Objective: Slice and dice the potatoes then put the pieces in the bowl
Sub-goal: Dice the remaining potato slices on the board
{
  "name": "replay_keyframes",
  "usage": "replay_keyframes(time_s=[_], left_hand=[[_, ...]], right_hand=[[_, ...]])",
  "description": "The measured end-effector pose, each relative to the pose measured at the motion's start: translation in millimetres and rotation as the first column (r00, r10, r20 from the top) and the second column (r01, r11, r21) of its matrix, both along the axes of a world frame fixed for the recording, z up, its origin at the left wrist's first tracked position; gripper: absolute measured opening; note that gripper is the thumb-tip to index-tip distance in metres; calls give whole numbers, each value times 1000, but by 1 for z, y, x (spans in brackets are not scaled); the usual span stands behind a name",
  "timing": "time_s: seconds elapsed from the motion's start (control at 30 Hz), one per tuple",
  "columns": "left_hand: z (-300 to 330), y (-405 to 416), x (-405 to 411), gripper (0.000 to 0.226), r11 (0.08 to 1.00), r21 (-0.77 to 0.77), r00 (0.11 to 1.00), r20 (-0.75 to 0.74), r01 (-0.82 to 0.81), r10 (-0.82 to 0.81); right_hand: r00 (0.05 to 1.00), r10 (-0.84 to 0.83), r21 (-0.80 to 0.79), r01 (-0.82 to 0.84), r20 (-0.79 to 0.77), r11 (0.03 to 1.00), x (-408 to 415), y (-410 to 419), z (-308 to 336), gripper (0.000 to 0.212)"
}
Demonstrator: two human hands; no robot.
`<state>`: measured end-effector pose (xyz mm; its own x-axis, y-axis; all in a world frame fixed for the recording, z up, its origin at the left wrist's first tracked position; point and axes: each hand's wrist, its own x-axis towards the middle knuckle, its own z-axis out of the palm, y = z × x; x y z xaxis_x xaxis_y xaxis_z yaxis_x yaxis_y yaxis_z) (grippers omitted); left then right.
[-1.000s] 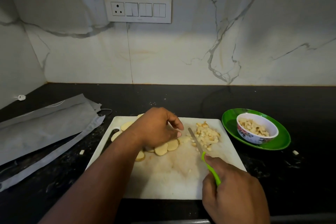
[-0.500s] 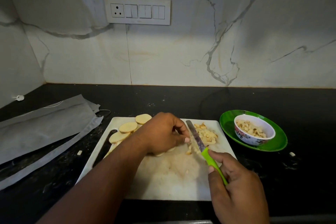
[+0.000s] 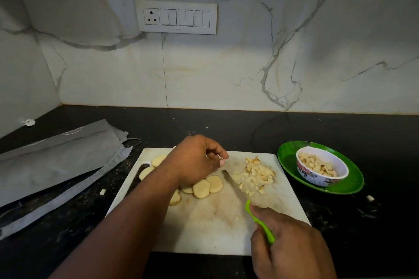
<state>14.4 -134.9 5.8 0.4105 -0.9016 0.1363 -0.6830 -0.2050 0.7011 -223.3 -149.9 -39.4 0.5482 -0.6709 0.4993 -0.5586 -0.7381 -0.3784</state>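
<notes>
A white cutting board [image 3: 204, 222] lies on the black counter. Round potato slices [image 3: 207, 186] overlap at its middle, and more slices [image 3: 158, 159] sit near its far left corner. Beside them on the right is a pile of diced potato [image 3: 256, 174]. My left hand [image 3: 197, 161] hovers over the middle slices with fingers loosely curled, holding nothing I can see. My right hand [image 3: 292, 247] grips the green handle of a knife [image 3: 260, 222]; its blade lies low along the left edge of the diced pile. A floral bowl [image 3: 322, 179] holding diced pieces stands on a green plate [image 3: 344, 188] to the right.
A folded grey bag [image 3: 56, 161] covers the counter on the left. Stray potato bits lie on the counter left of the board [image 3: 102, 192] and right of the plate [image 3: 370, 197]. A marble wall with a switch panel [image 3: 176, 17] closes the back.
Half a second ago the blade stood against my left fingertips over the slices. It has since dropped beside the diced pile, and my left hand has drawn back, uncovering the middle slices.
</notes>
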Motion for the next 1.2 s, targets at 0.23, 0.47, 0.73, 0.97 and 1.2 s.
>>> replay_keyframes(time_s=[0.23,0.47,0.73,0.97,1.2], left_hand=[[3,3,3,18,999,37,999,16,37,-38],[9,9,12,8,979,188,993,77,75,-91],[11,13,9,46,935,344,978,152,83,-143],[11,10,5,39,937,345,968,212,54,-134],[11,8,0,27,969,232,979,164,80,-120]], right_hand=[[991,-85,-46,90,106,995,2,1,-7,39],[990,-135,-78,138,44,987,5,-4,-9,39],[994,-81,-68,86,67,994,3,-2,-7,39],[995,-95,-46,96,27,994,4,-3,-6,41],[978,-191,-55,196,82,979,5,-3,-8,37]])
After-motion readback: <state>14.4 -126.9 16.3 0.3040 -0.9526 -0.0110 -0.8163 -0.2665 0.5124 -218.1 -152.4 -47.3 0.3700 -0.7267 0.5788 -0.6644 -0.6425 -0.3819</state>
